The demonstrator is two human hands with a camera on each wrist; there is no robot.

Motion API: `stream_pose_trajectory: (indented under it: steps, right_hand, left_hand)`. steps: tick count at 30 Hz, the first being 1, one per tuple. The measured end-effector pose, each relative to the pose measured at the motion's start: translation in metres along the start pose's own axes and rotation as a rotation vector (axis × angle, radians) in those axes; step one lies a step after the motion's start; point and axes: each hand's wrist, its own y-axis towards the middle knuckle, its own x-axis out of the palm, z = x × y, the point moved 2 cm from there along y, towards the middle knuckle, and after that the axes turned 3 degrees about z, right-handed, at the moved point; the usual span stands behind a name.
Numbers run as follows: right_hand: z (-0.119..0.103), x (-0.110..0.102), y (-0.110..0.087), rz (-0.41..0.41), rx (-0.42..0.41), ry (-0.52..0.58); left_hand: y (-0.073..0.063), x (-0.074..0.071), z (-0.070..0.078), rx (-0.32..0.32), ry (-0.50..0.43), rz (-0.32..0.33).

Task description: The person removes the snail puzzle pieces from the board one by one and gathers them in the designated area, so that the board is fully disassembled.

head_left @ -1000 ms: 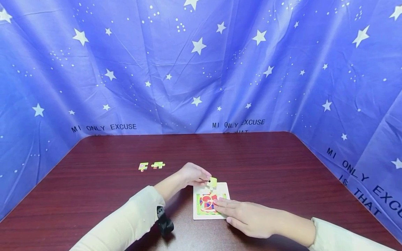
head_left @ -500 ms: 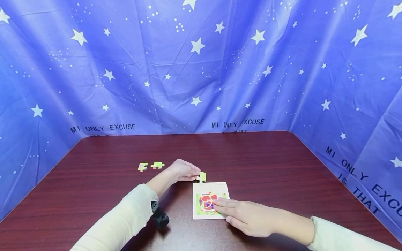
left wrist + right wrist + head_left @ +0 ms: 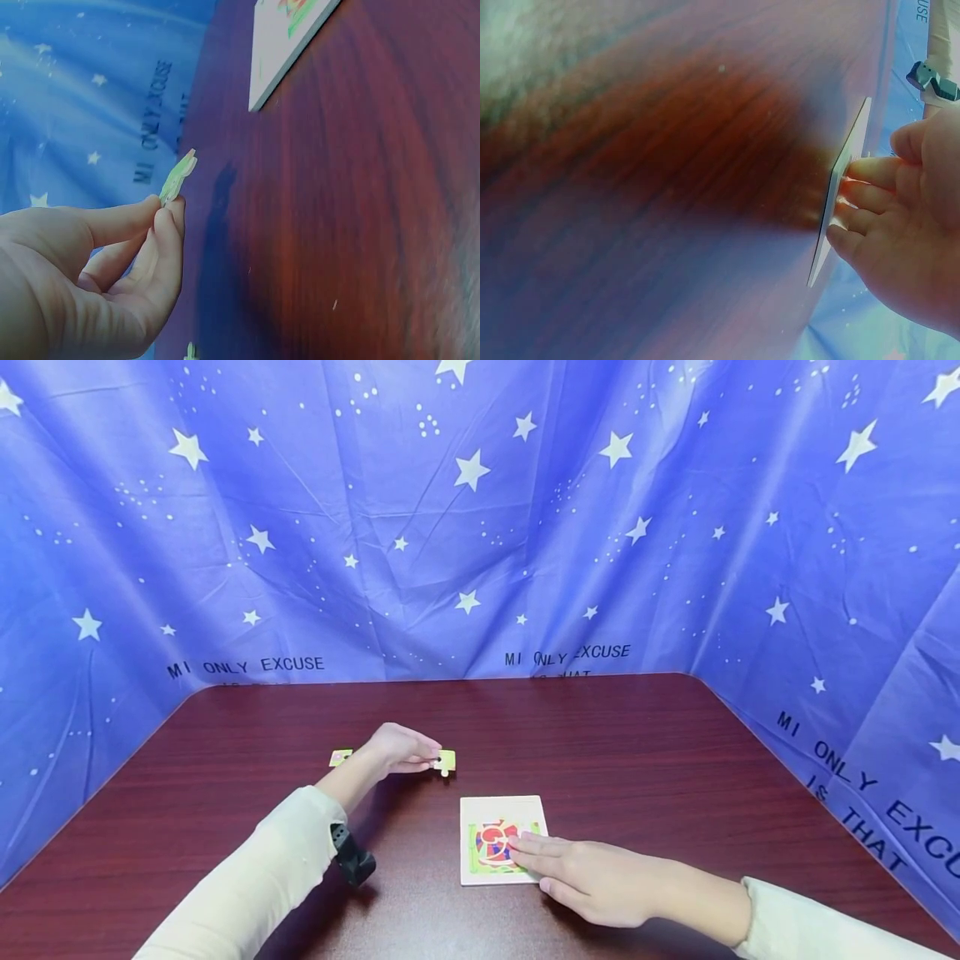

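My left hand (image 3: 397, 749) pinches a yellow-green jigsaw puzzle piece (image 3: 446, 761) between thumb and fingertips, held above the table left of and behind the puzzle board. In the left wrist view the piece (image 3: 178, 178) is seen nearly edge-on. My right hand (image 3: 592, 878) lies with straight fingers on the right part of the white-framed puzzle board (image 3: 498, 808). Red, blue and green picture pieces fill the board's near part; its far part shows pale bare backing. The right wrist view shows those fingers resting on the board (image 3: 840, 180).
Another puzzle piece (image 3: 340, 757) lies on the dark red wooden table (image 3: 600, 743), partly behind my left wrist. A black strap device (image 3: 352, 856) hangs at the left wrist. A blue star-printed curtain (image 3: 420, 568) stands around the table's back and sides.
My left hand has carried the puzzle piece off the board, leftward and away from me. It now hides one of the two loose pieces. The right hand stays on the board.
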Motion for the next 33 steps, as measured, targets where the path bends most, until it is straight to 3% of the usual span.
stream_pose_trajectory:
  steps: [5,16,24,33]
  right_hand:
    - [0.0,-0.001,0.0,-0.002,0.007,0.005]
    - [-0.001,0.0,-0.001,0.001,0.024,0.004]
    - [-0.001,0.0,-0.001,0.004,0.014,-0.002]
    - [0.0,0.001,-0.002,0.008,0.008,-0.008]
  left_hand:
    - [0.004,-0.014,0.001,-0.004,0.006,0.016]
    - [0.012,-0.036,0.003,0.006,-0.022,0.114]
    - [0.015,-0.038,-0.003,-0.007,0.082,0.223]
    - [0.017,-0.034,-0.005,0.085,0.218,0.269]
